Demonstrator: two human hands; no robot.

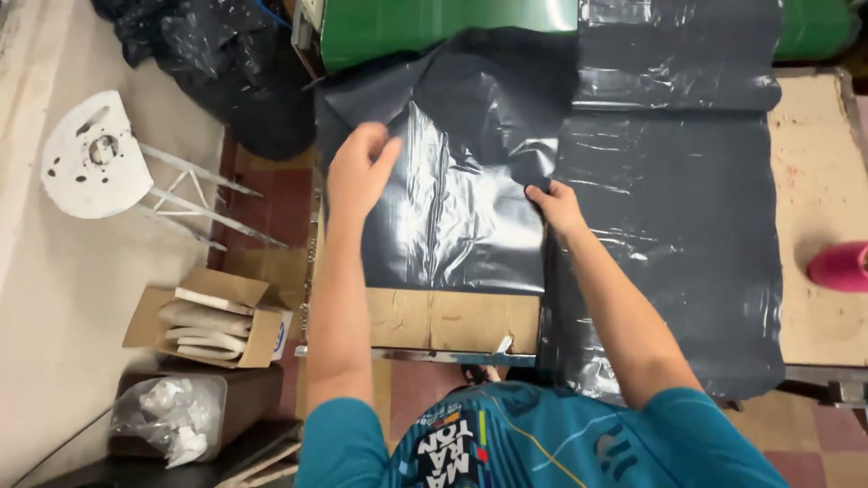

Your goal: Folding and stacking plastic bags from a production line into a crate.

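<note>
A glossy dark grey plastic bag [452,212] lies on the worktable [452,321], its top flap partly folded over. My left hand [359,172] rests on the bag's left part, fingers curled near the fold. At the bag's right edge, my right hand [556,206] pinches the plastic. To the right lies a stack of larger dark plastic sheets [674,235], hanging over the table's front edge.
A green machine [434,27] stands behind the table. A pink object [841,267] sits at the right on a worn board [818,181]. On the floor at the left are a white stool [95,158], an open cardboard box [212,316], black bags [226,63] and a clear bag [172,416].
</note>
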